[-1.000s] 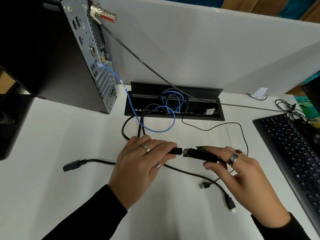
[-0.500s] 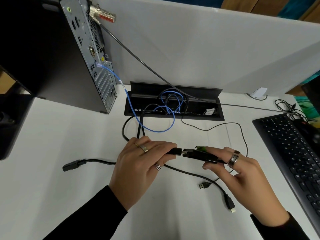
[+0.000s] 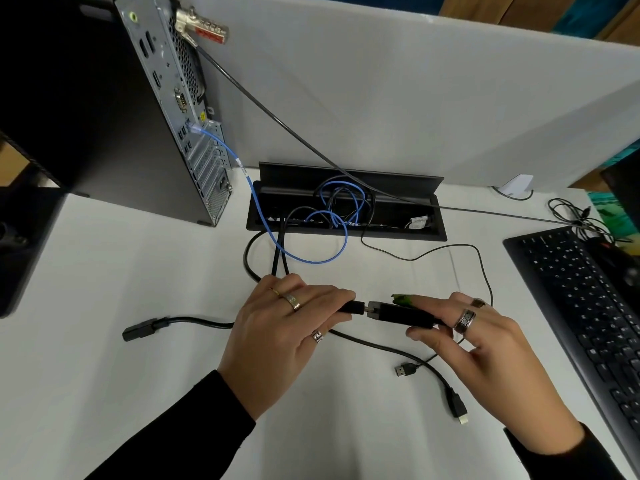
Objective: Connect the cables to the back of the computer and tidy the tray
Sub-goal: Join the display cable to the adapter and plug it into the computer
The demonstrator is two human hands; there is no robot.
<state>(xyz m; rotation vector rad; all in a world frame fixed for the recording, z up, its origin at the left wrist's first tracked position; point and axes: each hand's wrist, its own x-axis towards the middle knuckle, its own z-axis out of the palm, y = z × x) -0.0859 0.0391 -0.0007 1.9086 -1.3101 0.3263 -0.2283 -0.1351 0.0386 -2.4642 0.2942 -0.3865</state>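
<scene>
My left hand [image 3: 284,327] grips a black cable plug [image 3: 351,307], its metal tip at the mouth of a black adapter [image 3: 398,313] pinched in my right hand [image 3: 485,355]. The two connectors meet end to end above the white desk. The computer tower [image 3: 166,109] stands at the back left with its rear ports facing me, and a blue network cable [image 3: 263,216] is plugged into it. The black cable tray [image 3: 346,202] sits open behind my hands, full of blue and black wires.
Loose on the desk lie a power plug [image 3: 138,330] at left, a USB plug [image 3: 405,370] and an HDMI plug [image 3: 457,407] at right. A black keyboard [image 3: 581,306] fills the right edge. A lock cable [image 3: 311,140] runs from the tower across the grey partition.
Barely any change: both hands keep the plug and adapter pressed end to end in the same spot.
</scene>
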